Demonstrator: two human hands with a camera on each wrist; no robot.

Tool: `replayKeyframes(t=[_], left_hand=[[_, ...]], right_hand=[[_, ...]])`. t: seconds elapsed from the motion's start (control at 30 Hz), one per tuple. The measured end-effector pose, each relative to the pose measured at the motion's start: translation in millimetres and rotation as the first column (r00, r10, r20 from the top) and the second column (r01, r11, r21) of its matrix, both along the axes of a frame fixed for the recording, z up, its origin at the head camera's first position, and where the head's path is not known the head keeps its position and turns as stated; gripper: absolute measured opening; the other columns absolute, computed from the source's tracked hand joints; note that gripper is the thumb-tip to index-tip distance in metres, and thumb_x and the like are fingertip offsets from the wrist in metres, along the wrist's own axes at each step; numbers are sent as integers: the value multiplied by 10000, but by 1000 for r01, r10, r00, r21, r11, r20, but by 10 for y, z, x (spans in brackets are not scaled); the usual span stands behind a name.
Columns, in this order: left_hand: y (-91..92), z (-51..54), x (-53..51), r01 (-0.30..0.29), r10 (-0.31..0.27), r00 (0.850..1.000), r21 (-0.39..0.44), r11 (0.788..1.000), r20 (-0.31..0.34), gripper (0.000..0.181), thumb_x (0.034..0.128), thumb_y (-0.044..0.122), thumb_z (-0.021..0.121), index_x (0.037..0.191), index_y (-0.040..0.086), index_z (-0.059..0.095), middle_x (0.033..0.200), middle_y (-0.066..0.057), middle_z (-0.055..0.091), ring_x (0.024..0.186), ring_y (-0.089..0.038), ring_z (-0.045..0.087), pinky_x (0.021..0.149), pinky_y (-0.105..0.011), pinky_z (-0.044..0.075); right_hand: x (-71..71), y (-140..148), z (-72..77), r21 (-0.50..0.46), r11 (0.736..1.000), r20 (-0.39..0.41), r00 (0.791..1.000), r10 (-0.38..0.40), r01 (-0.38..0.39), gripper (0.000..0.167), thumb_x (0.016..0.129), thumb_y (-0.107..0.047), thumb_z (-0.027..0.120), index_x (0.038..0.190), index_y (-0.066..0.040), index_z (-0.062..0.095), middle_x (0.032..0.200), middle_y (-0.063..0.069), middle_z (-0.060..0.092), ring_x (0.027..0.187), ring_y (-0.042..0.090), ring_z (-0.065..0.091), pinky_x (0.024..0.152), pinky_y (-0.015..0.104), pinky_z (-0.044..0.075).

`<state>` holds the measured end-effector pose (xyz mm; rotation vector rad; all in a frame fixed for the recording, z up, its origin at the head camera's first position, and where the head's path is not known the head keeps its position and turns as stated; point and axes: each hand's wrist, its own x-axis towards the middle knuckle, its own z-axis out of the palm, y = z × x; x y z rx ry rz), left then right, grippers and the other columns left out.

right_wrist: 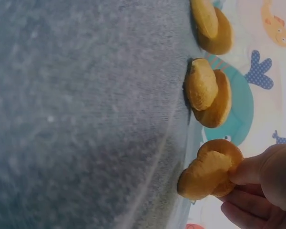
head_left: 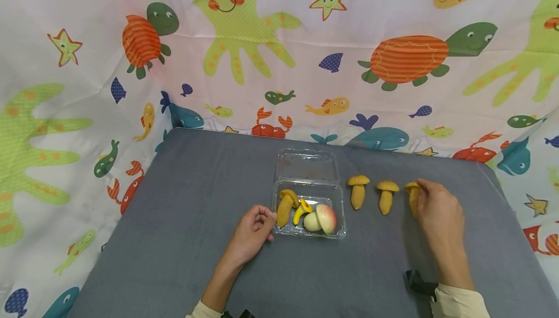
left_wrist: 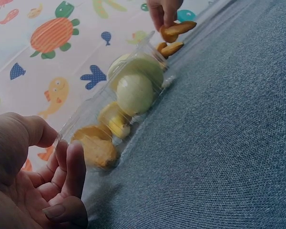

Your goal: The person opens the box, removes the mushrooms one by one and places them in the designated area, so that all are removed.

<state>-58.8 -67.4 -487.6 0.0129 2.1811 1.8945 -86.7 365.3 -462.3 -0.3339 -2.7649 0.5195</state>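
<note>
Brown mushroom [right_wrist: 206,175]: right of the clear box [head_left: 342,206], beside two more mushrooms [head_left: 386,199].
Right hand [head_left: 442,216]: finger and thumb closed on its cap.
Left hand [head_left: 252,230]: pinches the box's edge.
Mushroom step: lifting or setting down, can't tell.
Next pinch: probably gentle, steady.

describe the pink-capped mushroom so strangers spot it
The grey tablecloth bears a clear plastic box. In its near right corner lies the pink-capped mushroom. A pale stem and pinkish cap distinguish it from the neighbouring yellow mushroom and ochre mushroom.
</note>
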Motion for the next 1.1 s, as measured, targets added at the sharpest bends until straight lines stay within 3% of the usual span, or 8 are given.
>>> replayKeyframes(t=[0.6, 0.9, 1.1], left_hand=[[0, 26, 9, -4, 4, 1000, 4, 1000, 1, 183, 1054, 219, 686, 1084, 51, 619, 914, -135, 661, 687, -233, 674, 675, -347, 586], [-7, 25, 20, -9, 9, 1000, -5, 1000, 5, 193, 1050, 239, 693, 1082, 61, 624, 901, -103, 661, 692, -243, 682, 665, -342, 572], [-3, 33, 22, -4, 4, 1000, -1, 1000, 12, 198, 1054, 249, 691, 1087, 67, 623, 911, -105, 657, 699, -233, 678, 668, -341, 573]], right_hand=[[-5, 54, -96, 16, 1000, -13, 1000, 16, -16, 233, 1024, -50, 611, 1219, -18, 734, 1175, 295, 708, 937, 602, 646, 692, 731, 465], [4, 42, -99, 25, 999, -16, 999, 29, -29, 242, 1011, -24, 619, 1228, 15, 719, 1176, 308, 701, 975, 579, 655, 742, 722, 475], [27, 2, -48, 3, 1000, -69, 997, 24, -24, 275, 1011, -67, 602, 1242, 8, 731, 1176, 298, 712, 994, 571, 660, 756, 719, 476]])
